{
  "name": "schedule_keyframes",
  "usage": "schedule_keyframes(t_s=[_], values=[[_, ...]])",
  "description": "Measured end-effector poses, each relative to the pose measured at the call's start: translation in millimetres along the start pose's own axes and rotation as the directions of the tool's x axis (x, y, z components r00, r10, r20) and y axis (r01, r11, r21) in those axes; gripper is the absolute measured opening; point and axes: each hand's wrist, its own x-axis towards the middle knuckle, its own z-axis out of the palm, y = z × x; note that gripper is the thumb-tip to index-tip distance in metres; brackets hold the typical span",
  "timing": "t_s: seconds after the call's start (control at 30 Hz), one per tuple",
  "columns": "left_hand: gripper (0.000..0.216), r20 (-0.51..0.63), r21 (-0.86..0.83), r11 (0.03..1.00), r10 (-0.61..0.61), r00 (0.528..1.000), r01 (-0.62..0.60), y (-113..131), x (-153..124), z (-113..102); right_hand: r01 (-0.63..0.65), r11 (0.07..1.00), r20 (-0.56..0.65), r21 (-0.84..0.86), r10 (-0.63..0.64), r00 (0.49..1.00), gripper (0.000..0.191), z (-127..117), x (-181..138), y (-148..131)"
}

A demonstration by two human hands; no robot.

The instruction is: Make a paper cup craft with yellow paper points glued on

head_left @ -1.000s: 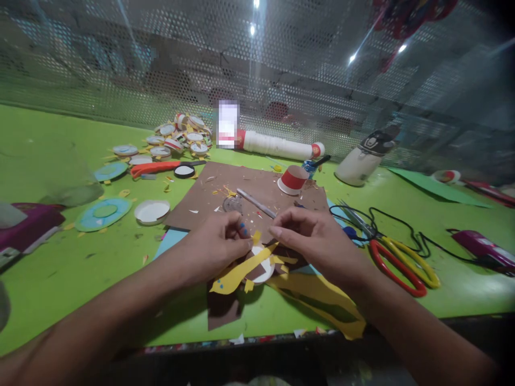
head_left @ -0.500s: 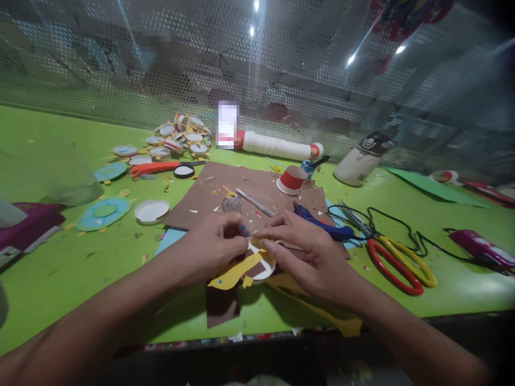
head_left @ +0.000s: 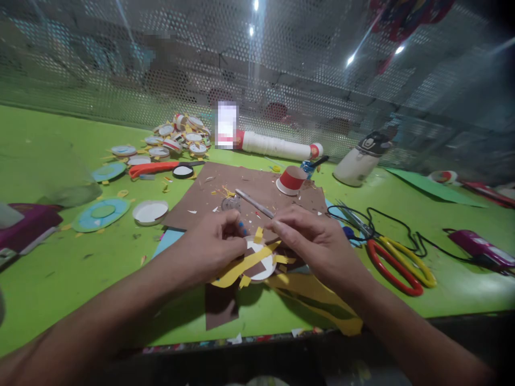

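My left hand (head_left: 215, 244) is closed in a pinch on a white paper disc (head_left: 263, 262) that carries yellow paper strips (head_left: 241, 266) and a brown piece. My right hand (head_left: 311, 241) is curled beside it, its fingertips pinched near a small yellow tab (head_left: 258, 234) at the disc's top edge. Both hands hover over a brown paper sheet (head_left: 257, 190) on the green table (head_left: 80, 257). A long yellow paper offcut (head_left: 322, 303) lies under my right wrist.
Red-and-yellow scissors (head_left: 396, 262) and a black cord (head_left: 386, 220) lie to the right, with a purple tool (head_left: 480, 249) beyond. A red paper cup (head_left: 292, 179), a metal rod (head_left: 253, 202), a stack of cups (head_left: 277, 146), a pile of discs (head_left: 177, 136) and a white jug (head_left: 360, 161) are behind.
My right hand lifted off the disc's right side and drew its fingers up to the yellow tab at the top. The blue tool it had uncovered is hidden again. My left hand kept its pinch.
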Motion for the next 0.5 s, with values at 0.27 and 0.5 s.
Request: schedule_keyframes(t_s=[0.27,0.5], values=[[0.014,-0.003,-0.026,0.999,0.044,0.999,-0.044,-0.2,0.7,1.4,0.159,0.97,0.004,-0.185,-0.161,0.987,0.012,5.2,2.9,-6.5],[0.016,-0.002,-0.02,0.997,0.069,0.998,-0.069,-1.4,0.9,1.9,0.075,0.973,0.078,-0.219,-0.06,0.995,0.019,6.3,6.1,-9.3]])
